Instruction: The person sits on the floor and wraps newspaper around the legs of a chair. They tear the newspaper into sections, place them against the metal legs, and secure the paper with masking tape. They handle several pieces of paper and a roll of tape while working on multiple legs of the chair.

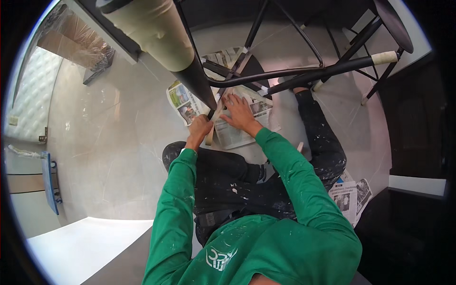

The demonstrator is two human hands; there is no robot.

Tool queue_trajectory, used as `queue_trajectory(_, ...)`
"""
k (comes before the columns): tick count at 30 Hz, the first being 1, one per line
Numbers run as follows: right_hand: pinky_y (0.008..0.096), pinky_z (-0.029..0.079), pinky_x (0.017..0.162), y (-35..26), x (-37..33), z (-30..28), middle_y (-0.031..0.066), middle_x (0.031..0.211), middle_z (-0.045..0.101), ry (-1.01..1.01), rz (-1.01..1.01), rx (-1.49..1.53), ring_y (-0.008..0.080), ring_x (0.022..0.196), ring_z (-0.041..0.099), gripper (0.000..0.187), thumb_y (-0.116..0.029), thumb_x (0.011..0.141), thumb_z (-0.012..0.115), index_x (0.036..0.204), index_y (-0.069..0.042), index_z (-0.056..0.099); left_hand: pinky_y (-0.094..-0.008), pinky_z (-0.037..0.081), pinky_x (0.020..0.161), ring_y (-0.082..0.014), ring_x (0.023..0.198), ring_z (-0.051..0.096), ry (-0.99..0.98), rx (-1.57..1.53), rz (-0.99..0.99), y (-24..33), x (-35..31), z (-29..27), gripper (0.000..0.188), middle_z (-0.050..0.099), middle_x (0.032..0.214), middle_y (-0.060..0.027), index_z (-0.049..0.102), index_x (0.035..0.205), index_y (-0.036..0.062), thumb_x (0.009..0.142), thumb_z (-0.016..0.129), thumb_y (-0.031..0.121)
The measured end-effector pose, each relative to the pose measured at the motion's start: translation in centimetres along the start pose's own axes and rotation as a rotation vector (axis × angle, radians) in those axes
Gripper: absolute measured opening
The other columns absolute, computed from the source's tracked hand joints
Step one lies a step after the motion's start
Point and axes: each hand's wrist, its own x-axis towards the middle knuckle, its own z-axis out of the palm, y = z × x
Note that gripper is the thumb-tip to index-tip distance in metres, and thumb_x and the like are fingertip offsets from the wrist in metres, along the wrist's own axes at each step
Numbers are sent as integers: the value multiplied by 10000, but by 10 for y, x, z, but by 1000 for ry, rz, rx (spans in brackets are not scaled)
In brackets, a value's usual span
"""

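Observation:
A black metal stool stands upside down, its seat [256, 70] on the floor over newspaper [232, 132]. One thick black leg [195, 81], wrapped in cream masking at its upper end, rises toward me. Beside that leg's base, my left hand [200, 127] is closed on a strip of masking tape [217, 112], and a tail of tape hangs below it. My right hand [239, 113] lies flat with fingers spread, its fingertips at the same strip and the frame bar. What the left fingers cover is hidden.
Another dark stool [395, 26] with taped leg ends is at the upper right. Plastic-wrapped boxes [78, 40] sit at the upper left; a blue board [49, 183] leans at the left. More newspaper [346, 197] lies beside my right thigh.

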Motion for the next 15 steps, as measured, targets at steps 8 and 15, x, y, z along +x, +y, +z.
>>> queue_trajectory(8, 514, 311, 1176, 24, 4, 3, 254, 1587, 358, 59, 99, 104, 413, 1468, 338, 980, -640, 864, 661, 1516, 37, 383, -503, 550, 865, -420, 980, 715, -52, -9, -18, 10, -2, 3, 302, 741, 994, -246, 756, 981, 53, 814, 613, 261)
queue_trajectory(15, 435, 457, 1031, -11, -6, 11, 200, 1405, 587, 81, 101, 193, 360, 1256, 574, 575, -438, 909, 714, 1310, -33, 640, -492, 556, 847, -393, 935, 727, -57, -74, -73, -13, 1, 6, 347, 746, 952, -225, 759, 943, 61, 795, 713, 371)
